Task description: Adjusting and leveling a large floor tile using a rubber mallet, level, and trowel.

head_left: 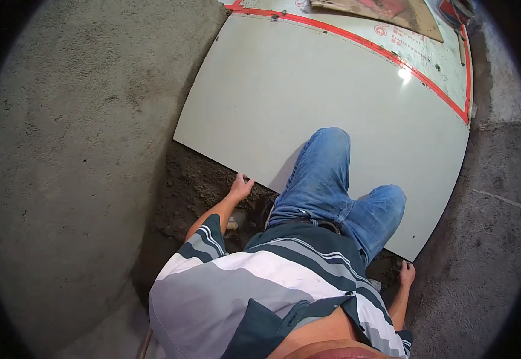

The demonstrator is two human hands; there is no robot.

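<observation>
A large, pale grey floor tile (260,90) lies flat, and my knees in blue jeans rest on it. My left hand (240,186) is at its near edge, left of my thigh, with the fingers bent against the edge. At the near right corner, my right hand (407,274) has its fingertips closed at the rim. How far the fingers of either hand reach under the tile is hidden. Dark, damp mortar (197,176) shows along the near edge, beneath and beside my left arm.
A bare cement wall (93,131) rises on the left. Beyond the tile lies a film-covered surface (356,30) edged with red tape (332,30), with a brown board (413,18) on it. Rough grey concrete (469,257) runs along the right. A small pale object (232,225) sits by my left forearm.
</observation>
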